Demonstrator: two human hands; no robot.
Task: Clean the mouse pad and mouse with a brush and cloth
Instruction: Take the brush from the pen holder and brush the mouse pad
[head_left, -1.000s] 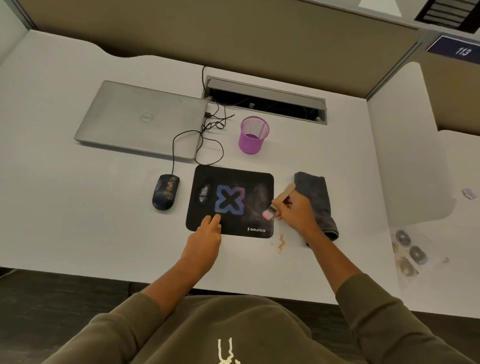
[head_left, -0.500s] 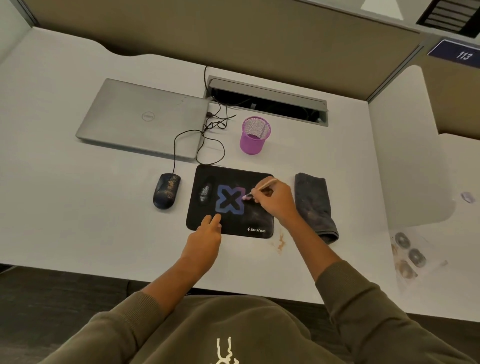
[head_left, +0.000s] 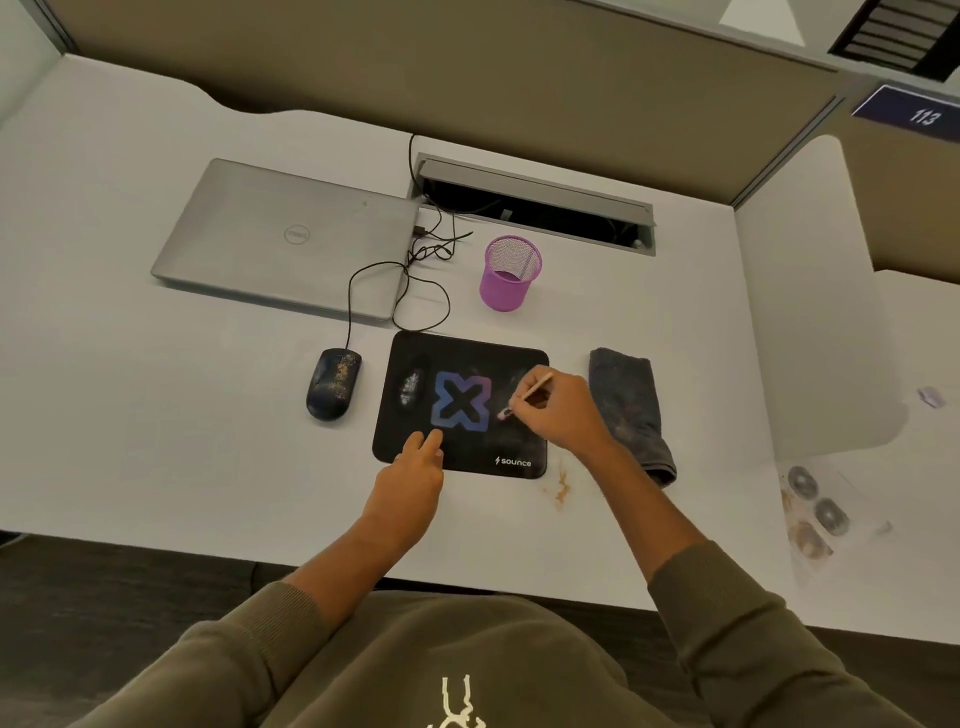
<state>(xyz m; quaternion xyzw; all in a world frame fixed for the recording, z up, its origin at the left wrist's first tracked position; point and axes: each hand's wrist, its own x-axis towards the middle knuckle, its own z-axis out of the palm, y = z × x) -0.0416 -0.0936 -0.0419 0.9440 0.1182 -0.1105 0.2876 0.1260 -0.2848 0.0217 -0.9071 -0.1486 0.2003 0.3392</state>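
A black mouse pad (head_left: 467, 353) with a blue-purple X and dusty smears lies on the white desk. My right hand (head_left: 563, 413) holds a small wooden brush (head_left: 527, 395), its pink bristles touching the pad right of the X. My left hand (head_left: 413, 478) presses its fingertips flat on the pad's near edge. A dark, dust-speckled wired mouse (head_left: 332, 383) sits left of the pad. A folded dark grey cloth (head_left: 631, 410) lies to the pad's right, partly behind my right wrist.
A shut silver laptop (head_left: 280, 239) lies at the back left, its cable looping toward the mouse. A purple mesh cup (head_left: 510, 273) stands behind the pad. Brown crumbs (head_left: 560, 486) sit near the pad's right corner. A bag of round items (head_left: 815, 512) lies at the right.
My right hand swept the brush from the pad's right edge leftward to the X, then drew it slightly back toward me. My left hand stayed pressed on the pad.
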